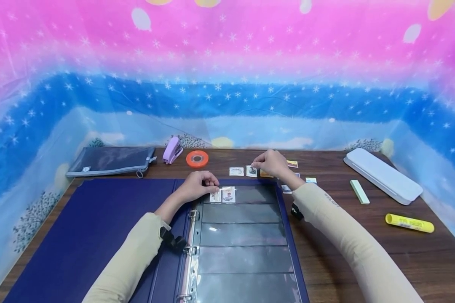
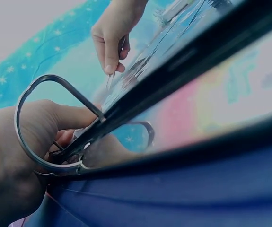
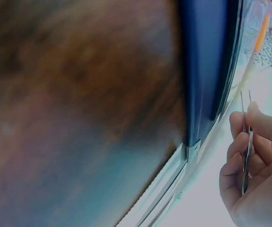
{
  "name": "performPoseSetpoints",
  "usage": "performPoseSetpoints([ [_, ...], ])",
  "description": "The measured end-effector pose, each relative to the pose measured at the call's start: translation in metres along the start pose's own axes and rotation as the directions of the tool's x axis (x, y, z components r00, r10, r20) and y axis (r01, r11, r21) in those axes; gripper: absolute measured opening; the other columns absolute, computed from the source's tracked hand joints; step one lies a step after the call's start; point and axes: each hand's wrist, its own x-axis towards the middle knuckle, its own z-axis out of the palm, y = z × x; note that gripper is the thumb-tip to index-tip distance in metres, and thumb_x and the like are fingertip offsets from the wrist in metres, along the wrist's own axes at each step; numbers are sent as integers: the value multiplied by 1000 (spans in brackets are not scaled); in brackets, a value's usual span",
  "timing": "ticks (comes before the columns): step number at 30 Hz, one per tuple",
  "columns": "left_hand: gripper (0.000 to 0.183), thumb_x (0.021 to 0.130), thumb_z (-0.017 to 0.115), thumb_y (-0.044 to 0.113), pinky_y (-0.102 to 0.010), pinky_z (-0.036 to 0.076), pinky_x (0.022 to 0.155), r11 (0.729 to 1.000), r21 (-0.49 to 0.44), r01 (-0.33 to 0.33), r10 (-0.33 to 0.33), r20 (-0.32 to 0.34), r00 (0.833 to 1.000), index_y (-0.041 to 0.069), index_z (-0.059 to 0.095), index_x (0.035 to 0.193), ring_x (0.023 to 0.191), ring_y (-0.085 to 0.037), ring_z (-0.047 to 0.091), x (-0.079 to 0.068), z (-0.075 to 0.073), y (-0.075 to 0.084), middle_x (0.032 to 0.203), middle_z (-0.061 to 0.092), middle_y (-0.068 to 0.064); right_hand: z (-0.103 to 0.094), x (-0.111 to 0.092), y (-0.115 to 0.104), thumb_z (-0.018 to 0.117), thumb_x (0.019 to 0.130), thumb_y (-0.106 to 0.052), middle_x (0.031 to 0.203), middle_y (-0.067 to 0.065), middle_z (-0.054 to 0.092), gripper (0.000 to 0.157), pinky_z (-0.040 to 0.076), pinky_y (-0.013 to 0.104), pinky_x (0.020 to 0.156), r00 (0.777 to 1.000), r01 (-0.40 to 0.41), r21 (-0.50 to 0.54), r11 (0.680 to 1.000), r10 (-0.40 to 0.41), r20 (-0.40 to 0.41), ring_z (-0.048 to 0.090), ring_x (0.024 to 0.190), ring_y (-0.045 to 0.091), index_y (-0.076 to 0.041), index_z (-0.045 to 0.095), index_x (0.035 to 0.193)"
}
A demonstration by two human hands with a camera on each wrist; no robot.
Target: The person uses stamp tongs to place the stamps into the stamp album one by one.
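Two stamps (image 1: 228, 194) sit in the top pocket (image 1: 255, 195) of one binder (image 1: 113, 219); seven loose stamps (image 1: 236, 171) show on the table (image 1: 326, 269). The left hand (image 1: 194, 185) touches that pocket, whether pinching I cannot tell. The right hand (image 1: 271, 163), over the loose stamps, grips tweezers (image 3: 247, 161), clear in the right wrist view, hardly visible in the head view

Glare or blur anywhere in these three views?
Head: mostly crisp, small white glare on the clear plastic pocket page; left wrist: dark blue binder cover blurred; right wrist: brown wooden tabletop badly out of focus, slim metal tweezers clearer.
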Motion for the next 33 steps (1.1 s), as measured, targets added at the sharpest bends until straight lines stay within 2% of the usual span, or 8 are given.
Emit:
performPoseSetpoints([
  [7, 9, 82, 71, 13, -26, 42, 68, 999, 18, -38, 39, -8, 999, 7, 68, 88, 71, -14, 50, 0, -3, -2, 79, 60, -7, 1, 4, -9, 60, 90, -32, 61, 3, 67, 23, 17, 24, 42, 999, 31, -63, 998, -29, 36, 24, 40, 8, -17, 74, 101],
  [16, 9, 81, 72, 13, -24, 42, 66, 999, 7, -42, 42, -12, 999, 7, 69, 86, 69, -14, 51, 2, -2, -6, 78, 61, -8, 4, 8, -10, 60, 90, -33, 49, 2, 56, 22, 16, 24, 42, 999, 4, -40, 999, -2, 51, 23, 39, 8, -19, 74, 99],
  [23, 11, 81, 71, 12, -23, 41, 67, 1000, 6, -30, 30, -12, 999, 3, 69, 88, 70, -14, 50, 2, 0, -4, 80, 62, -12, 5, 9, -8, 61, 90, -31, 66, 1, 70, 20, 18, 24, 43, 999, -14, -24, 1000, 15, 43, 27, 41, 9, -19, 75, 96],
  [29, 13, 82, 69, 5, -23, 41, 66, 1000, 6, -13, 13, -4, 1000, -4, 68, 90, 70, -19, 51, 3, 1, -2, 81, 62, -19, 3, 7, -7, 59, 91, -30, 74, 4, 72, 20, 23, 24, 45, 1000, -9, 15, 1000, 9, 16, 34, 44, 11, -18, 75, 94],
  [33, 15, 82, 70, 9, -23, 40, 66, 1000, 4, -24, 24, -9, 1000, -1, 69, 92, 71, -17, 50, 1, 0, -1, 81, 62, -16, -3, 3, -7, 57, 92, -31, 81, 5, 72, 22, 29, 26, 48, 1000, -7, 54, 999, 6, 16, 36, 47, 13, -18, 74, 97],
])
